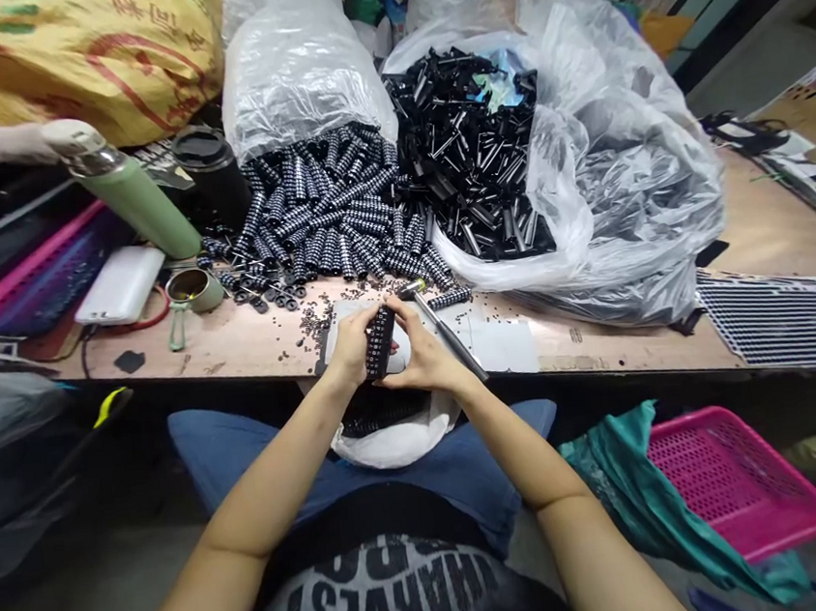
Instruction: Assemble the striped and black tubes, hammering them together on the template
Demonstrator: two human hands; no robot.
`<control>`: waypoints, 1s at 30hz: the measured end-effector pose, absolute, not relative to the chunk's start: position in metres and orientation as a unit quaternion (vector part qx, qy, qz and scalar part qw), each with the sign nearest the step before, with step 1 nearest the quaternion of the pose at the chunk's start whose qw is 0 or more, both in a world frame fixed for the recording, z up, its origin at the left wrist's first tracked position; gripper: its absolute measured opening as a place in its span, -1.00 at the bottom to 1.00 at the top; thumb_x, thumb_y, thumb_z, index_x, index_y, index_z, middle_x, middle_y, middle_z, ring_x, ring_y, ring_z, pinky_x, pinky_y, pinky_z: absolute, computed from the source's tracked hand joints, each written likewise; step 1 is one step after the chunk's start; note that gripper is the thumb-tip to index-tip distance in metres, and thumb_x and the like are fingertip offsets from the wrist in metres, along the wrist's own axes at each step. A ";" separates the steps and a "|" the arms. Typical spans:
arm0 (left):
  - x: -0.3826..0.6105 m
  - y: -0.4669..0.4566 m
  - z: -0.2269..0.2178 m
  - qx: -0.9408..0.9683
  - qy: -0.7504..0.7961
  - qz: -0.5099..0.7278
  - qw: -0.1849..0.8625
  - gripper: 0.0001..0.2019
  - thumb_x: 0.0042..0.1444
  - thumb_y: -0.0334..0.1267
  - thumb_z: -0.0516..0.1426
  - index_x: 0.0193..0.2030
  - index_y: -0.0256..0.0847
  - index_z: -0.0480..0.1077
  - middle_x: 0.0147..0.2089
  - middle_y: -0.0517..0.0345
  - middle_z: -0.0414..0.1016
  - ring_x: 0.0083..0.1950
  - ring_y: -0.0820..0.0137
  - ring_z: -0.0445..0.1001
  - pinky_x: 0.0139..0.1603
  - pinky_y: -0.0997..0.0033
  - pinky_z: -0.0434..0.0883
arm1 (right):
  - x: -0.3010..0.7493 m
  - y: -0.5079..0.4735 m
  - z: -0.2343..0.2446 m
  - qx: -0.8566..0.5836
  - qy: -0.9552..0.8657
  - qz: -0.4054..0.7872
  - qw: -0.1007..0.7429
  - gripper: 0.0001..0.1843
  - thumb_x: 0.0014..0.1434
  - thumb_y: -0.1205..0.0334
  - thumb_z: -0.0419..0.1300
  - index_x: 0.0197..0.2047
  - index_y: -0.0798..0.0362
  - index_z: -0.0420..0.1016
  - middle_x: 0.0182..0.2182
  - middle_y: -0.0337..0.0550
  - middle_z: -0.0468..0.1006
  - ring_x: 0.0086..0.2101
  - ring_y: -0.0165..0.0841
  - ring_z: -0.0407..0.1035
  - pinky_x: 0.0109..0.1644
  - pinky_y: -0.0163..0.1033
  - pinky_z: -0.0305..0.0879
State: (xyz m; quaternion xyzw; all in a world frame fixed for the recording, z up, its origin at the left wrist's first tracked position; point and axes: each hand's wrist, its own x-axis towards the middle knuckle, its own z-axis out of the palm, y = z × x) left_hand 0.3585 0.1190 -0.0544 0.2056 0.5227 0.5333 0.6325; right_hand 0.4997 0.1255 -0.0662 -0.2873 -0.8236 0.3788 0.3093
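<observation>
My left hand (351,346) and my right hand (420,351) meet at the table's front edge, both closed around one black ribbed cylinder with white marks (381,341), held upright between them. A thin metal tool (447,333) with a yellow-tipped end lies just right of my right hand. Behind them spreads a heap of the same ribbed cylinders (340,217), spilling from a clear plastic bag (299,59). A second clear bag (605,168) holds a pile of glossy black tubes (468,148). Small black rings (300,325) are scattered on the table by my left hand.
A green flask (126,189), a black cup (214,175), a white power bank (120,285) and a small metal cup (189,290) stand at the left. A white bag (393,438) rests on my lap. A pink basket (736,480) sits on the floor at the right.
</observation>
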 end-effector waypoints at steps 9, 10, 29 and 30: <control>0.364 0.123 -0.052 0.173 0.545 0.472 0.671 -0.74 0.12 -0.11 0.12 -0.35 -0.33 0.36 -0.64 0.23 0.33 -0.71 0.44 0.37 -0.70 0.49 0.36 | 0.498 0.126 -0.080 -0.311 -0.809 0.391 0.311 0.17 -0.22 0.24 0.41 0.34 0.06 -0.19 0.26 0.09 0.04 0.27 -0.12 0.01 0.36 0.02 0.02; 0.365 0.124 -0.054 0.176 0.545 0.469 0.672 -0.73 0.13 -0.11 0.13 -0.36 -0.34 0.36 -0.64 0.22 0.34 -0.71 0.45 0.37 -0.71 0.51 0.35 | 0.498 0.125 -0.082 -0.321 -0.807 0.388 0.310 0.17 -0.23 0.26 0.40 0.34 0.06 -0.18 0.25 0.08 0.05 0.27 -0.12 0.02 0.36 0.02 0.02; 0.354 0.105 -0.129 0.765 0.550 0.287 0.173 -0.61 0.20 -0.38 0.00 0.15 -0.25 0.39 -0.09 -0.11 0.43 -0.09 0.22 0.41 -0.01 0.18 0.34 | 0.529 0.124 -0.111 -0.540 -0.782 0.210 0.229 -0.24 0.03 0.11 0.29 0.24 0.11 0.11 0.16 0.19 0.22 0.19 0.01 0.09 0.24 0.20 0.07; 0.350 0.106 -0.130 0.786 0.538 0.270 0.142 -0.62 0.22 -0.39 -0.02 0.13 -0.23 0.40 -0.07 -0.13 0.45 -0.07 0.21 0.41 -0.02 0.16 0.32 | 0.538 0.125 -0.109 -0.588 -0.761 0.168 0.214 -0.39 0.11 0.10 0.23 0.17 0.12 0.20 0.11 0.20 0.28 0.16 0.02 0.12 0.21 0.21 0.09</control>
